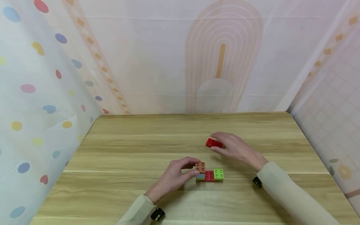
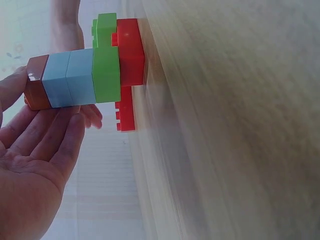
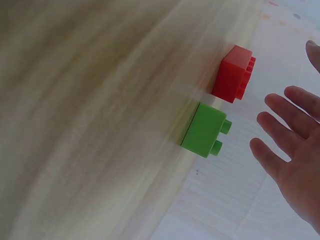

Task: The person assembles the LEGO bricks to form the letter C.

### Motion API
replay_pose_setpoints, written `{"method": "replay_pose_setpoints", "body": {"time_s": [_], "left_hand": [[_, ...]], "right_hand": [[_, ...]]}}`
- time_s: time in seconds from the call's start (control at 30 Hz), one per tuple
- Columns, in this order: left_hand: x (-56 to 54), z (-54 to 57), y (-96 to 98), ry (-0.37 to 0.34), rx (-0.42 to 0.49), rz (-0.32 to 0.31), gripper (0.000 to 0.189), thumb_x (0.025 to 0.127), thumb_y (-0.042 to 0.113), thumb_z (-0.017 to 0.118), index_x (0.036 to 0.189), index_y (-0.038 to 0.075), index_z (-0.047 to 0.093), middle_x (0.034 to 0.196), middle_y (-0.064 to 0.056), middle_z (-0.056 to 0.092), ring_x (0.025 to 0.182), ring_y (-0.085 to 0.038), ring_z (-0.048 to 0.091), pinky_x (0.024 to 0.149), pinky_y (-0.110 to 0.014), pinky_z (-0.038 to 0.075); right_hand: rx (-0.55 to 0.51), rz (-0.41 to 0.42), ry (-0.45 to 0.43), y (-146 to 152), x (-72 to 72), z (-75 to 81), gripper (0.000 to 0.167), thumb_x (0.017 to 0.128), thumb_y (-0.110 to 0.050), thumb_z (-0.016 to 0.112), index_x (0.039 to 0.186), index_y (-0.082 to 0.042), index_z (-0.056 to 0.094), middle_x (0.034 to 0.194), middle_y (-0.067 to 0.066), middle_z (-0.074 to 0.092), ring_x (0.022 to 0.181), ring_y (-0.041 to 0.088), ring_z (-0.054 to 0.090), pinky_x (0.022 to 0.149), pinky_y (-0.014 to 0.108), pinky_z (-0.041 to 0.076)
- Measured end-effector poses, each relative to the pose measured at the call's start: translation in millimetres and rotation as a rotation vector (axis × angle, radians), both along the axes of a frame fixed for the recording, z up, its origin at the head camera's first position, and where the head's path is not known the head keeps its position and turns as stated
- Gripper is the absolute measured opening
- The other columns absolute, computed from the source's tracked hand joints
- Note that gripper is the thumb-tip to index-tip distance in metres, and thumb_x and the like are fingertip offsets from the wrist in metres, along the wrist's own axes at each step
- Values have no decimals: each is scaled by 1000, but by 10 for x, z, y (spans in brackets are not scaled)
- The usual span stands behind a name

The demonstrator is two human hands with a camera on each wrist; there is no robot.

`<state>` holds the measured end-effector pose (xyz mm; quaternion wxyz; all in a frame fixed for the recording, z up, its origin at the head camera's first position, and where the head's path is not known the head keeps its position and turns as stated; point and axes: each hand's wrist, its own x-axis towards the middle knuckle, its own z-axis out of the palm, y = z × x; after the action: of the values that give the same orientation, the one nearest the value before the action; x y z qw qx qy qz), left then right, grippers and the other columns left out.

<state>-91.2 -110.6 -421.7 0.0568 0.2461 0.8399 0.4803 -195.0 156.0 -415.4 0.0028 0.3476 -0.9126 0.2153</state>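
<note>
My left hand [image 1: 177, 173] pinches the brown brick [image 1: 200, 167] at the top of a stack, thumb on one side and fingers on the other. Below it, in the left wrist view, come two light blue bricks [image 2: 69, 77] and a green brick [image 2: 106, 75] on a long red brick [image 2: 131, 52]. A second green brick [image 1: 218, 174] sits at that base's right end. Farther back, my right hand [image 1: 234, 147] reaches over a loose red brick [image 1: 213, 143]. The right wrist view shows its fingers spread, apart from this red brick and a loose green brick [image 3: 204, 130].
The wooden table [image 1: 126, 162] has a patterned cloth [image 1: 146, 62] standing behind it, with more cloth at its left and right sides. A black strap piece [image 1: 157, 214] shows at the left wrist, another [image 1: 257, 182] at the right.
</note>
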Motion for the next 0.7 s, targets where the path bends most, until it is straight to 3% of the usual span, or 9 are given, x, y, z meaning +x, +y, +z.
{"method": "replay_pose_setpoints", "body": {"time_s": [0.7], "left_hand": [[0, 9, 16, 6, -23, 1, 34, 96, 27, 68, 127, 15, 63, 120, 4, 67, 110, -14, 63, 95, -30, 51]], "right_hand": [[143, -14, -37, -40, -133, -103, 52, 95, -33, 68, 136, -2, 56, 130, 16, 61, 113, 29, 60, 94, 46, 49]]}}
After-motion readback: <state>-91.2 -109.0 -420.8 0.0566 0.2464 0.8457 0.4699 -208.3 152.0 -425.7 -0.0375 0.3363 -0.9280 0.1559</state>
